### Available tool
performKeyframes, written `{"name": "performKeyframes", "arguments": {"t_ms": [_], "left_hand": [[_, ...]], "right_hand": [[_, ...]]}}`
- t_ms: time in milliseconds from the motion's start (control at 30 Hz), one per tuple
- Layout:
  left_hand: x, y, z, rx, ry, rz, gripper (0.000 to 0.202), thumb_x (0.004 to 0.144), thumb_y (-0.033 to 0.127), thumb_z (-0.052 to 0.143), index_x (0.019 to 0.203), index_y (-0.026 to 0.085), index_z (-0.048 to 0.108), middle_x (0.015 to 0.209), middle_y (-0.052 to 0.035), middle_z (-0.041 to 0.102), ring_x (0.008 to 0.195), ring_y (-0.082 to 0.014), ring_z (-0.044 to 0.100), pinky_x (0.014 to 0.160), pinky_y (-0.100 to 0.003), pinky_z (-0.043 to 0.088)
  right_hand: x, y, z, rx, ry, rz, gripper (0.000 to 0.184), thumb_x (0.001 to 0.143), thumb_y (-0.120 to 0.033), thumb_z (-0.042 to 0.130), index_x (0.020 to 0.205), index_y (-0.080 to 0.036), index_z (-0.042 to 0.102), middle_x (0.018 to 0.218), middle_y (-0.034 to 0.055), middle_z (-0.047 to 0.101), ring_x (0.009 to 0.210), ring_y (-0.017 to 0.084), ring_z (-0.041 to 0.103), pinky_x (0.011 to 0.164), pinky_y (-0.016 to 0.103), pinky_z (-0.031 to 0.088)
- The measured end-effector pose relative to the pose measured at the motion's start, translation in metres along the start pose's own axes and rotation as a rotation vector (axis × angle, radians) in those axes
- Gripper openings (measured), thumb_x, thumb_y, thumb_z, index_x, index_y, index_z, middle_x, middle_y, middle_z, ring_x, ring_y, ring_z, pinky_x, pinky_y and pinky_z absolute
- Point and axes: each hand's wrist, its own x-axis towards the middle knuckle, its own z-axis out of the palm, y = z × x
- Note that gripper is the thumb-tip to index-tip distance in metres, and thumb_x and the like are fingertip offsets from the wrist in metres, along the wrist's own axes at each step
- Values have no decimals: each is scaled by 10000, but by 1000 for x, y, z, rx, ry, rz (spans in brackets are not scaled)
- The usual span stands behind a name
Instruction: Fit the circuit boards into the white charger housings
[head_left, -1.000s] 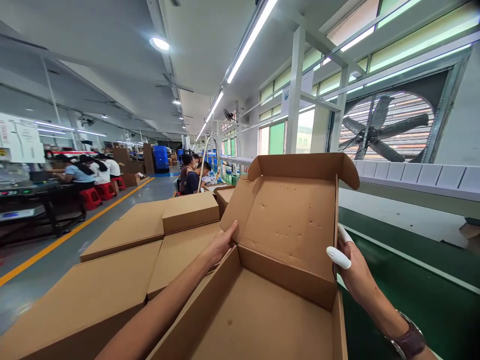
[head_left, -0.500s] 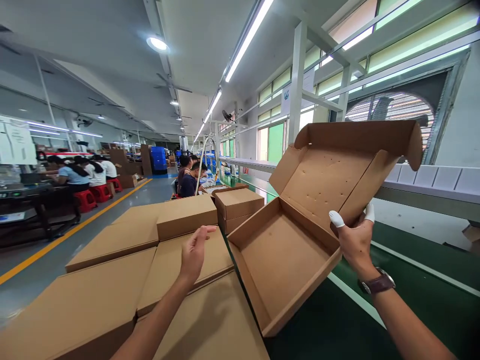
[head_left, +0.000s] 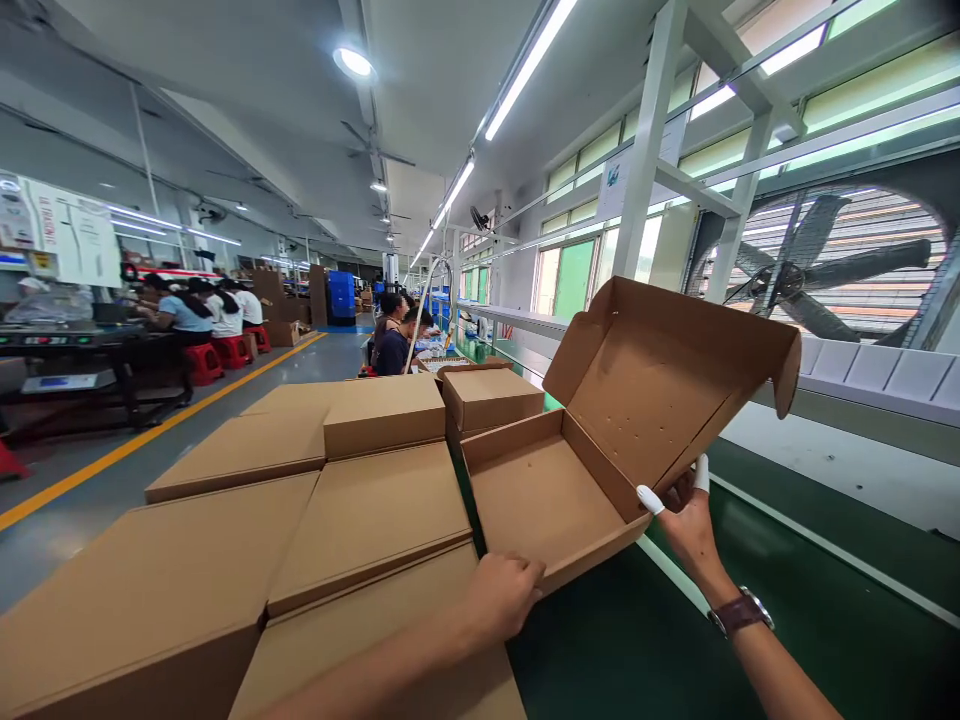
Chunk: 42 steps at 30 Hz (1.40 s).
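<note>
An open cardboard box (head_left: 540, 490), bare inside, rests tilted over the green work surface with its lid (head_left: 645, 370) raised. My right hand (head_left: 686, 515), with white covers on thumb and a fingertip and a watch on the wrist, grips the box at its right corner by the lid hinge. My left hand (head_left: 506, 595) is closed at the box's near left corner, its fingers curled over the front wall; the fingertips are partly hidden. Under and beside my left forearm lie closed cardboard boxes (head_left: 375, 520).
More closed boxes (head_left: 384, 415) are stacked at the left and ahead. A green conveyor-like surface (head_left: 795, 560) runs along the right, below a white shelf frame (head_left: 651, 140). A large wall fan (head_left: 825, 265) is at right. Co-workers (head_left: 401, 330) sit farther down the line.
My left hand has come right and down from above the closed boxes onto the open box's near corner. The open box has levelled somewhat, and its lid leans lower.
</note>
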Motion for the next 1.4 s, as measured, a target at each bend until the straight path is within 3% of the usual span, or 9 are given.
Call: {"name": "performKeyframes", "arguments": {"t_ms": [100, 233, 367, 500, 633, 833, 1067, 1233, 1400], "left_hand": [[8, -9, 2, 36, 42, -28, 441, 999, 246, 325, 1261, 159, 669, 1140, -254, 729, 1076, -402, 685, 934, -533, 504], [20, -36, 9, 83, 69, -73, 505, 884, 130, 437, 1350, 170, 629, 1196, -254, 725, 1124, -407, 676, 949, -527, 499], [34, -61, 10, 94, 105, -129, 449, 908, 174, 450, 1305, 192, 659, 1166, -245, 740, 1124, -409, 690, 954, -526, 498], [43, -73, 9, 97, 115, -174, 423, 924, 232, 474, 1309, 220, 648, 1134, -201, 759, 1111, -388, 700, 951, -492, 507], [47, -71, 11, 117, 87, -220, 483, 931, 216, 430, 1387, 205, 591, 1206, -171, 745, 1149, -351, 678, 1001, -479, 490], [42, -57, 6, 232, 76, -172, 602, 979, 273, 447, 1576, 208, 398, 1448, -160, 611, 1302, -354, 572, 1100, -493, 449], [44, -54, 7, 271, 68, -165, 621, 973, 255, 448, 1587, 201, 372, 1477, -178, 576, 1324, -364, 572, 1097, -498, 466], [50, -58, 10, 240, 54, -198, 639, 944, 176, 397, 1576, 275, 391, 1450, -169, 590, 1163, -359, 694, 889, -436, 568], [53, -55, 6, 246, 59, -191, 623, 944, 183, 414, 1558, 283, 433, 1351, -174, 672, 1053, -370, 742, 815, -437, 587]], "right_hand": [[-4, 25, -5, -54, -137, 101, 1044, 781, -615, 786, 1622, -278, 269, 1503, 180, 551, 1328, 350, 595, 1044, 571, 543], [-5, 44, -3, -75, -234, 147, 564, 923, -607, 595, 1312, -200, 634, 1252, 156, 713, 1194, 343, 680, 985, 535, 590], [4, 57, 9, -92, -200, 196, 469, 955, -612, 482, 1068, -193, 659, 1025, 108, 743, 844, 286, 742, 737, 477, 665], [13, 66, 22, -161, -157, 231, 490, 925, -668, 457, 886, -205, 611, 836, 75, 708, 722, 266, 709, 693, 459, 653], [17, 66, 31, -232, -132, 250, 558, 914, -648, 486, 1135, -159, 636, 1029, 144, 752, 973, 319, 729, 912, 491, 592], [11, 59, 33, -293, -112, 287, 833, 859, -651, 600, 1478, -113, 459, 1422, 221, 610, 1322, 357, 591, 1125, 505, 456], [-4, 54, 25, -280, -81, 305, 867, 860, -648, 619, 1512, -113, 421, 1494, 234, 538, 1364, 345, 558, 1138, 496, 461], [-23, 48, 12, -229, -50, 308, 769, 859, -567, 663, 1475, -152, 460, 1468, 218, 566, 1344, 338, 577, 1135, 537, 470], [-43, 27, -11, -201, -45, 299, 686, 862, -506, 680, 1435, -173, 499, 1449, 194, 587, 1313, 312, 606, 1131, 526, 487]]}}
